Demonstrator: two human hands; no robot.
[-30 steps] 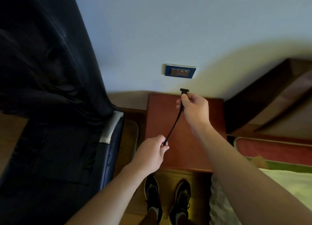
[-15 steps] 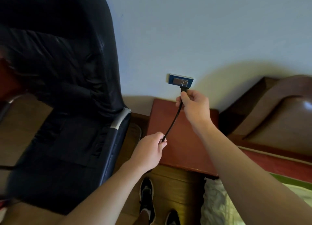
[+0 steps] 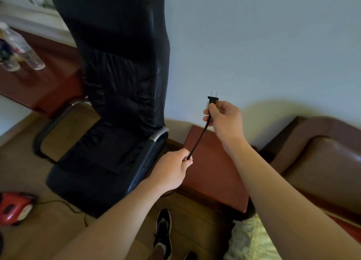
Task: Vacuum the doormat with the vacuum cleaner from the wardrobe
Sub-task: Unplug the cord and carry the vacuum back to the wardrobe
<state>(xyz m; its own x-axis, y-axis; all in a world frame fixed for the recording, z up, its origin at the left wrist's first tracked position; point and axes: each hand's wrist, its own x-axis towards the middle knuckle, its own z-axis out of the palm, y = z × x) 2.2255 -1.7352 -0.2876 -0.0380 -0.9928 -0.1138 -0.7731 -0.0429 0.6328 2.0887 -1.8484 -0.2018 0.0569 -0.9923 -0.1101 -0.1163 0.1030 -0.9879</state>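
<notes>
My right hand (image 3: 224,121) grips a black power plug (image 3: 213,99) just below its head, its two metal prongs pointing up toward the pale wall. The black cord (image 3: 199,140) runs down and left from the plug into my left hand (image 3: 173,168), which pinches it above the reddish nightstand (image 3: 214,177). The red vacuum cleaner (image 3: 13,209) lies on the wooden floor at the far left edge, and a thin black cable trails from it under the chair. No wall socket and no doormat are in view.
A black leather office chair (image 3: 117,103) stands left of my hands, close to the wall. A dark wooden desk (image 3: 48,80) with plastic bottles (image 3: 21,47) is at the upper left. A brown headboard (image 3: 322,154) and bedding are on the right. My shoes (image 3: 163,232) are below.
The plug was at the blue wall socket half a second ago; now it is held free with bare prongs and the socket is out of view. The view has swung left, showing the chair and vacuum.
</notes>
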